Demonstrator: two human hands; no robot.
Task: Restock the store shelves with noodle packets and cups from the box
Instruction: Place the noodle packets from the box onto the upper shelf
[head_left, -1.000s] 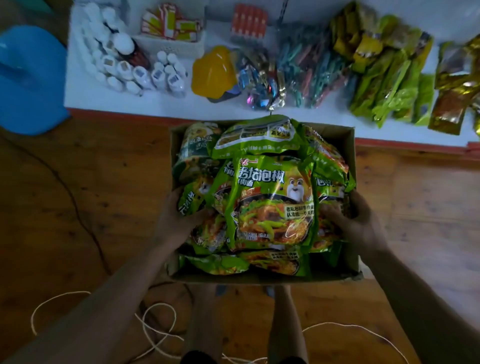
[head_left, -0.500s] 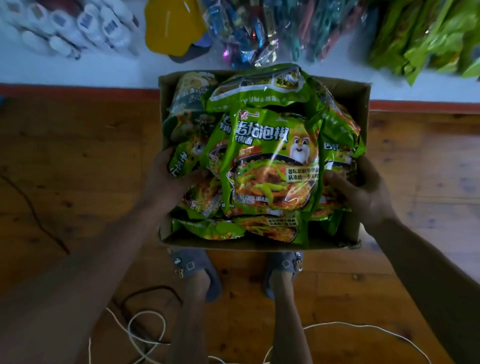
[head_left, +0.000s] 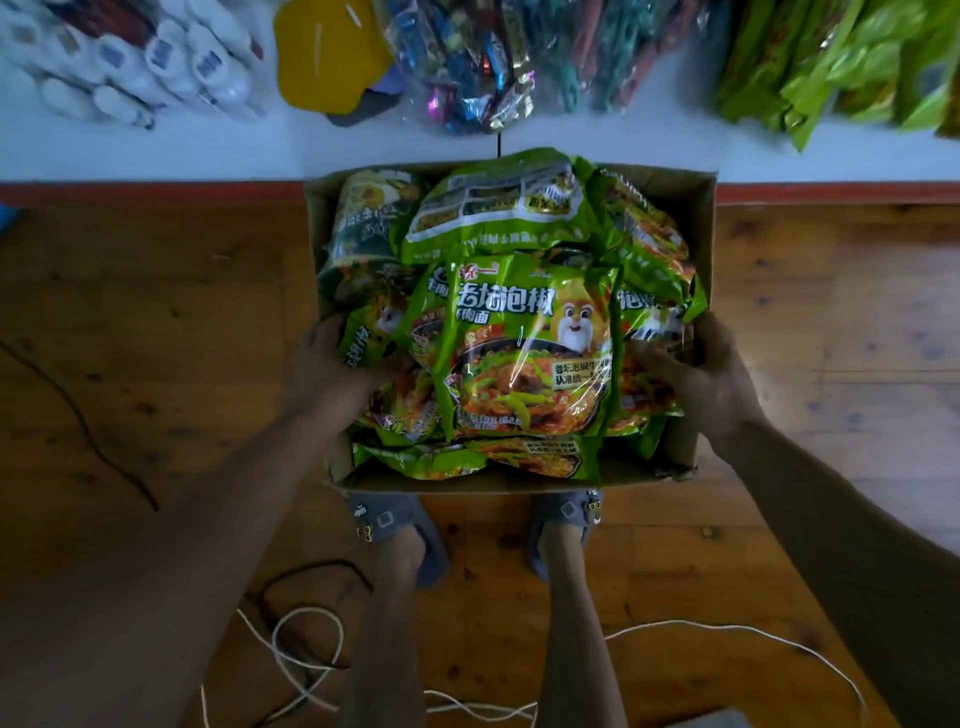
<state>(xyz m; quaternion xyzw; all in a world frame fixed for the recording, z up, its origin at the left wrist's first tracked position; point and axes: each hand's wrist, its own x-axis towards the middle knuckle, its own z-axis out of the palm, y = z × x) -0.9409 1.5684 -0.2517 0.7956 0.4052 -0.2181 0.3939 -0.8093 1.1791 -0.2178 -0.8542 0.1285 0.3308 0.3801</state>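
While the box (head_left: 702, 234) sits on the floor (head_left: 156, 338), its far end against the shelf (head_left: 208, 150), both hands reach into it from the sides. It is heaped with green packets (head_left: 524, 364), the top one lying face up at the middle. The left hand (head_left: 332, 369) grips the left side of the heap, its fingers dug in under the packets and mostly hidden. The right hand (head_left: 711, 374) holds the right side, just inside the box wall, with its fingers curled over the packet edges. The middle packets lie between the two hands. Slippers (head_left: 395, 530) stand just behind the near wall of the box. White bottles (head_left: 156, 57) and green bags (head_left: 831, 67) lie on the shelf, well apart. A white cord (head_left: 306, 649) loops over the floor near the feet.
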